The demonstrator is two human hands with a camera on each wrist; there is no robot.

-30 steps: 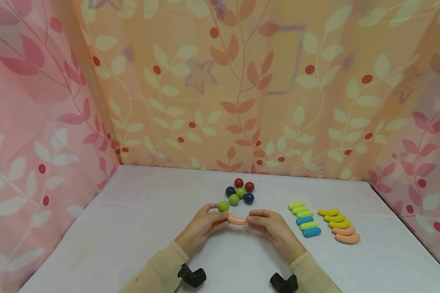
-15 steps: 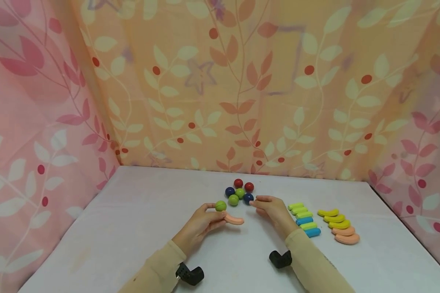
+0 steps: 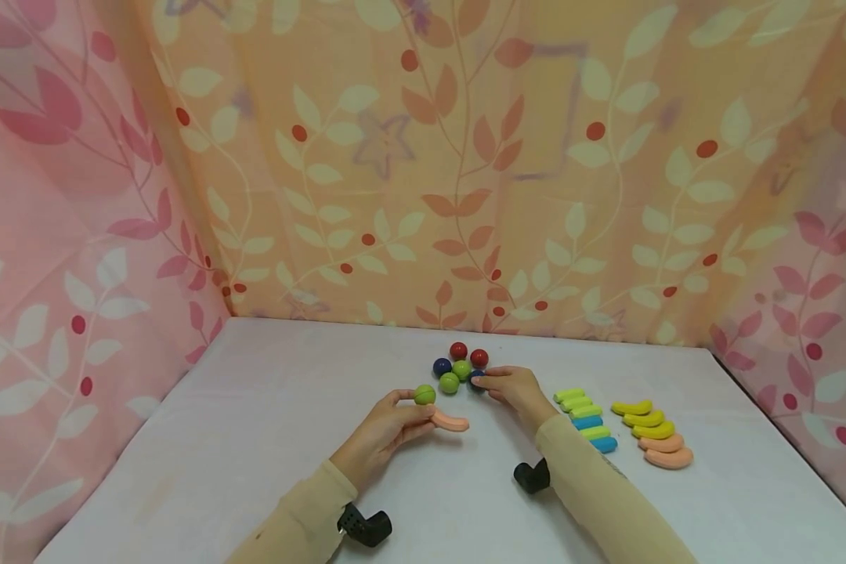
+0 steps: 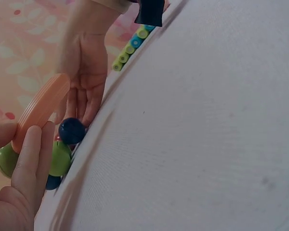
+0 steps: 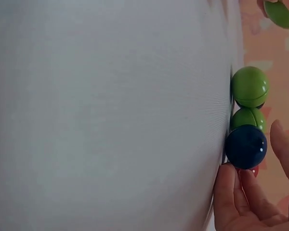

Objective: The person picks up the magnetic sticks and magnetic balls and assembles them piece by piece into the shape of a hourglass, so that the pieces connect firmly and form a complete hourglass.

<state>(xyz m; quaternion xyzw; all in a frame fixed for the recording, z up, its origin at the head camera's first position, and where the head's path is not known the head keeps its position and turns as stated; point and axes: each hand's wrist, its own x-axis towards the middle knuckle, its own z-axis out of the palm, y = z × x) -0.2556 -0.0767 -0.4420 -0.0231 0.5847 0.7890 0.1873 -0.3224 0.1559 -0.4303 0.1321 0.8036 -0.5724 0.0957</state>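
My left hand (image 3: 379,429) pinches a peach banana-shaped piece (image 4: 41,110), ridged along its side, between thumb and fingers. A grooved green ball (image 3: 424,395) is held at the same fingertips, partly hidden behind that piece in the left wrist view. My right hand (image 3: 518,389) reaches to a dark blue ball (image 5: 246,147) at the near right of a cluster. In the right wrist view its fingertips (image 5: 226,173) meet the ball's edge, while the thumb (image 5: 282,139) stands a little apart from it.
Around the blue ball sit two green balls (image 3: 449,383), two red balls (image 3: 458,351) and another blue ball (image 3: 442,367). To the right lie a row of lime and blue tubes (image 3: 587,410) and a row of yellow and peach banana shapes (image 3: 648,431). A patterned curtain (image 3: 395,196) closes the back.
My right hand has let go of the peach piece and moved forward to the dark blue ball. The left hand keeps the peach piece and green ball, shifted slightly left.
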